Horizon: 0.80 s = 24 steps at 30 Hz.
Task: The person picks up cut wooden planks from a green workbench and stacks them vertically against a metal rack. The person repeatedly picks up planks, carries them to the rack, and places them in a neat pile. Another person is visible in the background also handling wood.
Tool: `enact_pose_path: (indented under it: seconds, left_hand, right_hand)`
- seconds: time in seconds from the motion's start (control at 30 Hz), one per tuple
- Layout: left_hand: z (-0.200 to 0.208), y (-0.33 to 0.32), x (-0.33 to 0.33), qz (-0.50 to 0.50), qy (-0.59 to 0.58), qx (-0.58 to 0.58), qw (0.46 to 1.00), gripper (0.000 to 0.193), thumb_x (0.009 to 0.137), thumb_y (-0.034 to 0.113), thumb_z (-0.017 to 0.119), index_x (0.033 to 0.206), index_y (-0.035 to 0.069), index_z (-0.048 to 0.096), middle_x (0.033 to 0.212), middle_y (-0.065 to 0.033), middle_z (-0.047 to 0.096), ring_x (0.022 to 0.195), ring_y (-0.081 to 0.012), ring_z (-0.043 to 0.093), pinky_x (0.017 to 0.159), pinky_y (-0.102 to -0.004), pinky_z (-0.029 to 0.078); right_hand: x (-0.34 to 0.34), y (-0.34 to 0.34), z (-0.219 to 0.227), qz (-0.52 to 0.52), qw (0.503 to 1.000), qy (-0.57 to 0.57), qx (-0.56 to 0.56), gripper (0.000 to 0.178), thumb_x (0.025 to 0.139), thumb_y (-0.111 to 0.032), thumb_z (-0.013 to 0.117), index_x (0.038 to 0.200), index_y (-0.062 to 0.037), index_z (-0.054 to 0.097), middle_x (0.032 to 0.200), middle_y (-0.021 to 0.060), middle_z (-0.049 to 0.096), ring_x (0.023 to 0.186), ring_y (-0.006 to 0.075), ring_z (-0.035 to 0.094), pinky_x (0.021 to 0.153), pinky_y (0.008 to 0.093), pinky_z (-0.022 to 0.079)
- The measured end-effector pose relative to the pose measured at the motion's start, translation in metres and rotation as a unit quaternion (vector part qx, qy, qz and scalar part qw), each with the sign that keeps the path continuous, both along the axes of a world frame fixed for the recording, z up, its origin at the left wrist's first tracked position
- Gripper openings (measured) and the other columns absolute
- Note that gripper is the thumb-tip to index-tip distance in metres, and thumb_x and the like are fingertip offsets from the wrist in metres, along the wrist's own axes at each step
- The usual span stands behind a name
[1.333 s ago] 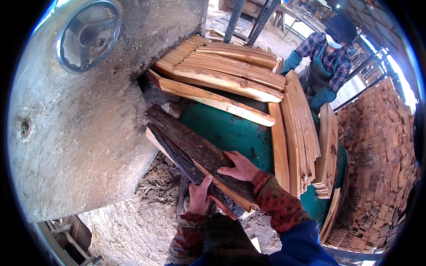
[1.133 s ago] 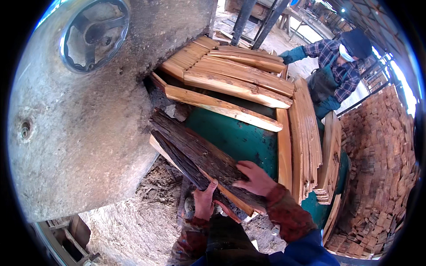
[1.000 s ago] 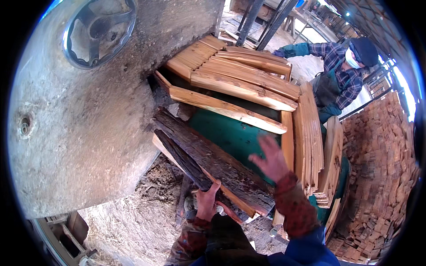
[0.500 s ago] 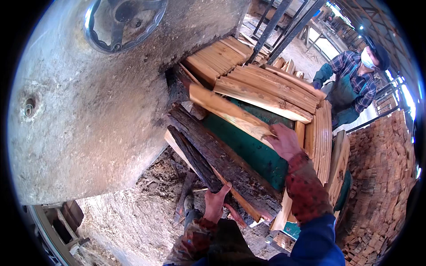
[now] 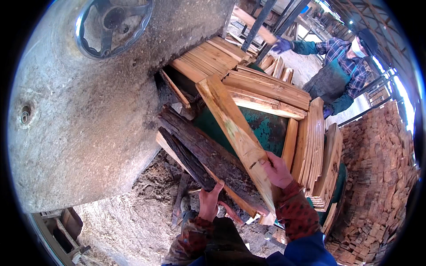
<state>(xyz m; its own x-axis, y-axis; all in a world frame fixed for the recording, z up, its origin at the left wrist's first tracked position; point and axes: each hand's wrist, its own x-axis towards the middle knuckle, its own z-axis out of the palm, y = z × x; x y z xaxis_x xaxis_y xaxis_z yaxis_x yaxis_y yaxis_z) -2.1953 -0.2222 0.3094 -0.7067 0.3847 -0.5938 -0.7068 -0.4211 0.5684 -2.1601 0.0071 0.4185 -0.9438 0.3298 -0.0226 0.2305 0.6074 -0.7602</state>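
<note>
My right hand [image 5: 277,170] is closed round the near part of a pale wooden board [image 5: 235,128]. The board slants away to the far left above the green work surface [image 5: 266,128]. My left hand [image 5: 211,200] grips the near end of a narrow dark bark-covered strip [image 5: 186,157]. Beside that strip lies a wider bark-covered slab [image 5: 204,146], partly under the pale board. Stacked sawn boards [image 5: 270,91] lie at the far side of the surface, and more boards [image 5: 310,146] stand in a row at its right.
A large worn machine housing [image 5: 106,124] with a handwheel [image 5: 114,22] fills the left. Across the surface, a masked co-worker [image 5: 341,66] holds a board [image 5: 255,24]. At the right rises a big pile of cut wood [image 5: 381,164]. Bark scraps and sawdust [image 5: 120,226] cover the floor.
The pale board in my right hand has swung to a steeper slant, its near end closer to me. My left hand keeps its hold. The co-worker's arm has stretched out leftward with a board.
</note>
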Motion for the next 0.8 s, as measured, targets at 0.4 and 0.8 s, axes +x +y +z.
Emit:
enact_pose_path:
  seconds: [0.4,0.8]
  left_hand:
    - [-0.002,-0.001,0.001,0.013,0.008,0.029,0.999,0.039,0.085,0.018,0.076,0.114,-0.002,0.06,0.106,-0.0069,0.065,0.093,-0.0163,0.062,0.083,-0.031,0.05]
    - [0.01,-0.008,-0.006,-0.021,-0.011,0.023,0.999,0.041,0.09,0.019,0.071,0.124,0.001,0.055,0.115,-0.0063,0.061,0.1,-0.0155,0.058,0.084,-0.0309,0.05]
  right_hand:
    - [0.006,-0.022,0.006,-0.004,0.996,-0.082,-0.037,0.04,0.089,-0.017,0.068,0.124,0.0021,0.058,0.092,0.0051,0.066,0.084,0.0063,0.057,0.075,0.0249,0.048]
    - [0.051,-0.056,0.027,0.009,0.984,-0.148,0.095,0.064,0.077,-0.017,0.076,0.132,-0.0015,0.048,0.109,0.0189,0.061,0.092,0.0352,0.063,0.081,0.0363,0.051]
